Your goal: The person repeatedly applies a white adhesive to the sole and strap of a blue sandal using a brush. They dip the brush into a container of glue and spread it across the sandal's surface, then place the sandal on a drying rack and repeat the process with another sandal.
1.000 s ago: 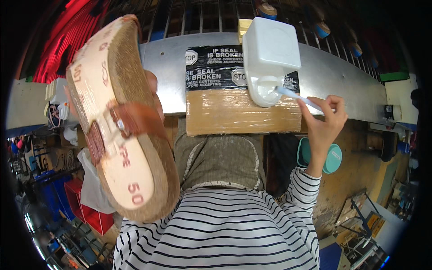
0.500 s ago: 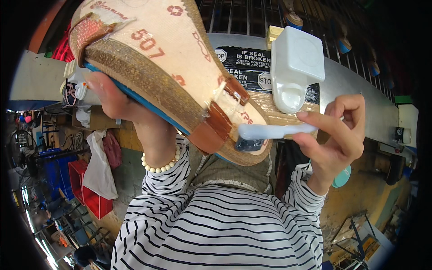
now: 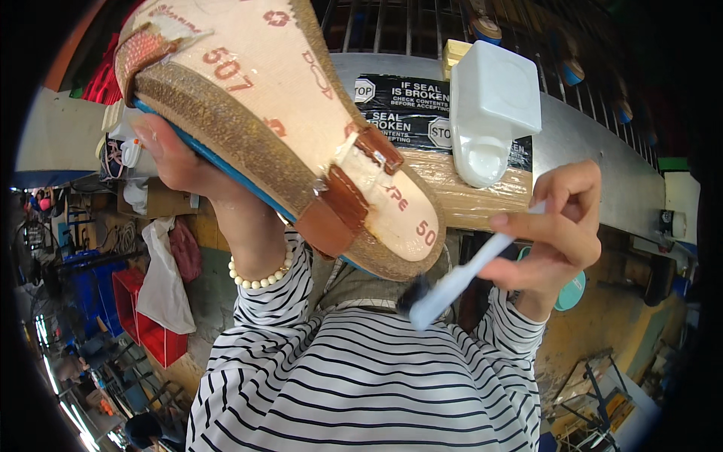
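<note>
My left hand [image 3: 203, 169] grips an unfinished sandal [image 3: 226, 113] from below, its underside turned up. Its pale insole board is printed in red, cork-brown edging runs around it, and brown straps are folded over onto the underside. A blue edge, perhaps of a shoe last, shows beneath. Shiny wet patches lie near the straps. Between the thumb and fingers of my right hand [image 3: 561, 237] is a small brush [image 3: 463, 279] with a whitish handle. Its dark bristles sit just below the sandal's near end; whether they touch the rim I cannot tell.
Beyond the sandal, a white plastic container [image 3: 501, 90] with an open spout rests on a taped cardboard box [image 3: 482, 200] on a metal surface [image 3: 595, 158]. Metal bars hold more blue-soled footwear pieces [image 3: 572, 71] behind. Red crates [image 3: 162, 343] stand on the floor at left.
The brush has come off the sandal's underside and swung down toward me, bristles now beneath its near end. The sandal has shifted slightly left.
</note>
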A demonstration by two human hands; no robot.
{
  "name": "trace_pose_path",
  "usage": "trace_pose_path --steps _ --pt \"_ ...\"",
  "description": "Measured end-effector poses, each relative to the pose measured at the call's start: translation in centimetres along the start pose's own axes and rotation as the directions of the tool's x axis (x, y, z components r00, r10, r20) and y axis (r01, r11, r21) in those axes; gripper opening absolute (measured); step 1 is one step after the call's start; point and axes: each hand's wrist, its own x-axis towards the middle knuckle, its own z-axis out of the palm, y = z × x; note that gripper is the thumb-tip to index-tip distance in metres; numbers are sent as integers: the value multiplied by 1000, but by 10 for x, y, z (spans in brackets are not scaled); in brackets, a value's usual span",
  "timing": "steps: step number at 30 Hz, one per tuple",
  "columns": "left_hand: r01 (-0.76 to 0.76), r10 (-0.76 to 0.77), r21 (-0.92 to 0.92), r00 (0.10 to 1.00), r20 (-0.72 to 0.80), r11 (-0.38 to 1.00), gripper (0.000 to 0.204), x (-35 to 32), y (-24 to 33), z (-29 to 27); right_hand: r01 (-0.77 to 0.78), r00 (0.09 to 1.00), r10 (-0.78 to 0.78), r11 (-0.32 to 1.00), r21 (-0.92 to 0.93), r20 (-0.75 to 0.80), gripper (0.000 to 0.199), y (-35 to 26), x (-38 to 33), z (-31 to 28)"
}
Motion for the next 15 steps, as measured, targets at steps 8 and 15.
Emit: trace_pose_path --steps 8,15 --pt "58 -58 21 998 -11 998 60 -1 -5 10 -85 996 85 991 107 0 48 6 -5 -2" --pt "155 -147 107 986 -78 982 57 -9 -11 19 -68 998 69 987 144 2 47 10 -7 0"
